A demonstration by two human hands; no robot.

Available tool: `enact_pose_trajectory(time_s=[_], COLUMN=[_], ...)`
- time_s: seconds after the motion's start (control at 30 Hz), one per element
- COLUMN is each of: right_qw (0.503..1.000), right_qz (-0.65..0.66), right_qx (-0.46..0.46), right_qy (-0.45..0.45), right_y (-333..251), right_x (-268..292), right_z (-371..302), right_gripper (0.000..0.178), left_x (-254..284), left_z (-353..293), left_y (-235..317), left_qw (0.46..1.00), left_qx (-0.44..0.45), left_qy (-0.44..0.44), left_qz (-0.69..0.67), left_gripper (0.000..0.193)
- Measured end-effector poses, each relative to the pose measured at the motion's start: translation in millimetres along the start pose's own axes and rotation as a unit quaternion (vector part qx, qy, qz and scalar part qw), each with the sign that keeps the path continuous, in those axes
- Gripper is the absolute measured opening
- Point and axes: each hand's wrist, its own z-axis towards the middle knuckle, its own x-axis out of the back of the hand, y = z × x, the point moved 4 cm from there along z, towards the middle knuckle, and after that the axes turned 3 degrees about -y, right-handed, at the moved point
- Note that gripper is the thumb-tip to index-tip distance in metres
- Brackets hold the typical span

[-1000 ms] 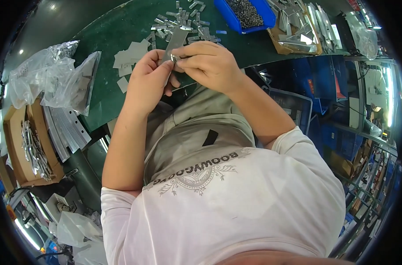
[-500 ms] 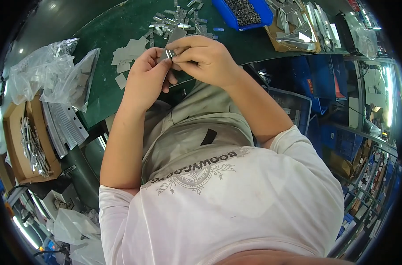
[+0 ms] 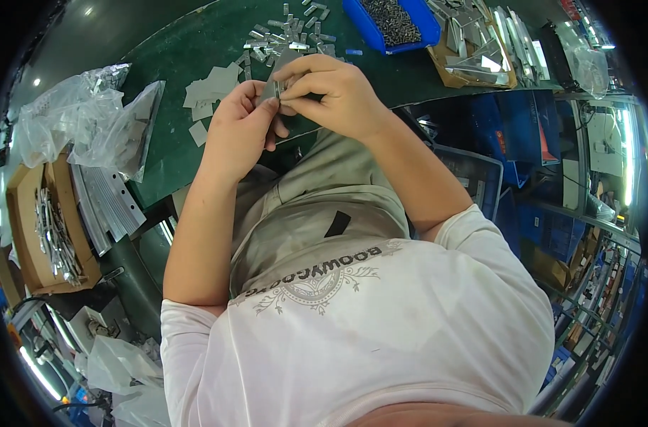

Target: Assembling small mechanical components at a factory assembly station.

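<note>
At the table's near edge, both hands meet over a small flat grey metal plate [image 3: 269, 91]. My left hand [image 3: 244, 124] pinches it from the left between thumb and curled fingers. My right hand [image 3: 334, 96] closes in from the right, thumb and fingertips at a small shiny edge beside the plate; whether that is a separate part cannot be made out. Just beyond the fingers lie several small silver metal pieces [image 3: 295, 32] in a loose scatter. A spread of thin light-grey plates [image 3: 213, 84] rests left of my left hand.
A blue bin [image 3: 427, 25] of small dark screw-like parts stands at the back right, beside a cardboard box [image 3: 473, 78] of metal pieces. Clear plastic bags [image 3: 110, 128] lie on the left, above a carton [image 3: 25, 249] of metal strips. The green table [image 3: 174, 153] ends near my lap.
The metal held between my hands has turned, so a flat grey face now shows where a shiny end showed before. Both hands have barely shifted.
</note>
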Motion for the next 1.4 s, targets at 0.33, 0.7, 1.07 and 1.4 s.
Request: enact_pose_trajectory(time_s=[0.33,0.7,1.07,1.4], right_qw=[0.998,0.997,0.993,0.994], right_qz=[-0.038,-0.059,-0.056,-0.068], right_qx=[0.047,0.055,0.096,0.076], right_qy=[0.022,0.019,0.03,0.042], right_y=[-3,-6,-10,-7], right_x=[-1,-4,-1,0], right_z=[-2,-4,2,-2], right_gripper=[0.018,0.02,0.015,0.017], left_x=[-4,-1,-2,-2], left_z=[-1,0,-1,0], left_y=[0,1,3,1], left_qw=[1.0,1.0,1.0,1.0], left_qx=[-0.017,0.004,0.0,-0.009], left_qy=[0.014,0.006,0.005,0.001], left_qz=[-0.001,0.012,0.006,-0.006], left_gripper=[0.012,0.014,0.014,0.015])
